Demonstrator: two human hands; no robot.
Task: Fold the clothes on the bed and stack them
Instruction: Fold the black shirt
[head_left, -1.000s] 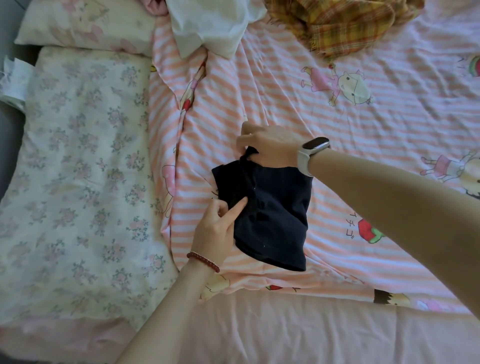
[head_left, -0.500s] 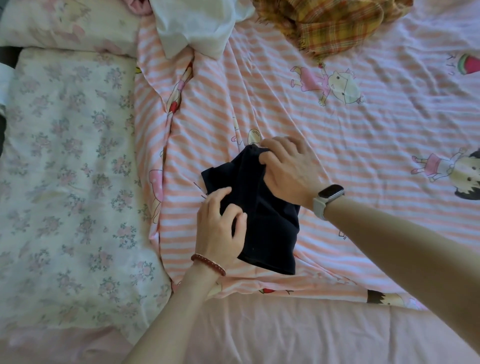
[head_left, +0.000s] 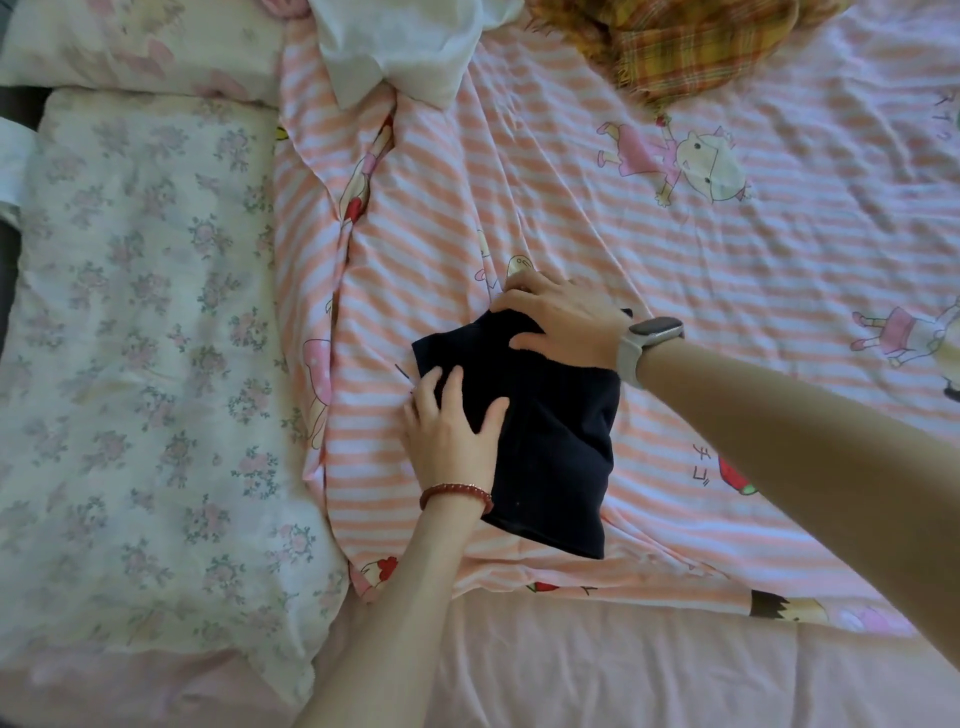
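Two hands rest on a folded dark navy garment (head_left: 550, 441) lying on a pink-striped cartoon sheet (head_left: 779, 270), near the bed's front edge. Left hand (head_left: 452, 431), w/ a red bead bracelet (head_left: 456, 493) at the wrist, lies flat on the garment's left part, fingers straight & spread, pressing down. Right hand (head_left: 563, 322), w/ a smartwatch (head_left: 647, 345) on the wrist, covers the far top edge, fingers lightly bent over the cloth; can't tell if it grips or only presses. Hands are apart, dark cloth between them. Farther back: a white garment (head_left: 400, 47) & a yellow plaid garment (head_left: 691, 47), both crumpled. A floral quilt (head_left: 145, 332) lies at left.
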